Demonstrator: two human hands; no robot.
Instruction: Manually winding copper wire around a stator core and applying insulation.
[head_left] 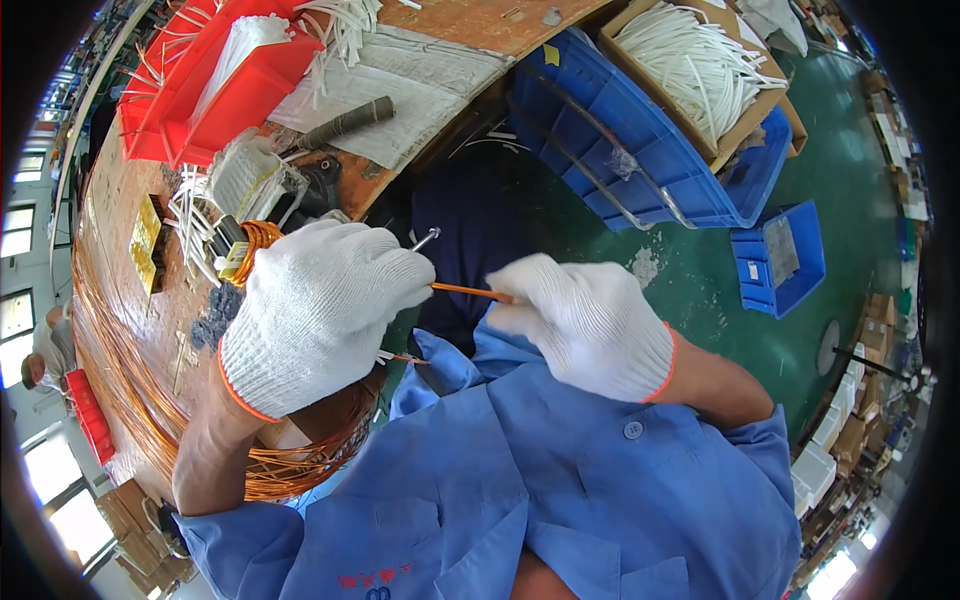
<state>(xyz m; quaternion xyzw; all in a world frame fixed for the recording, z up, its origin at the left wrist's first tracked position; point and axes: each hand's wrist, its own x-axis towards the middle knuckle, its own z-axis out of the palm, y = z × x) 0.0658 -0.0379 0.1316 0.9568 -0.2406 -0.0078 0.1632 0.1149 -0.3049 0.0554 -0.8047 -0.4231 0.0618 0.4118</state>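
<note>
My left hand (330,305), in a white knit glove, is closed, fingers curled on one end of an orange wire (463,291); a metal rod (427,239) pokes out by the same fingers, grip on it partly hidden. My right hand (588,322), gloved too, pinches the wire's other end between thumb and fingers. Wire runs short and nearly straight between both hands, in front of my blue shirt (600,470). Just beyond my left hand, on the table (110,215): orange coil (262,242), brass-coloured block (147,240), dark roll (347,122), and a red bin (165,115) with white tubes in it. Long orange strands (125,350) lie along the table's left side. Far left, a person (50,352) near a red tray (90,415). Right side: blue crate (590,120), carton (625,22) full of white tubes on top; smaller blue bin (808,262) on the green floor (700,300).
</note>
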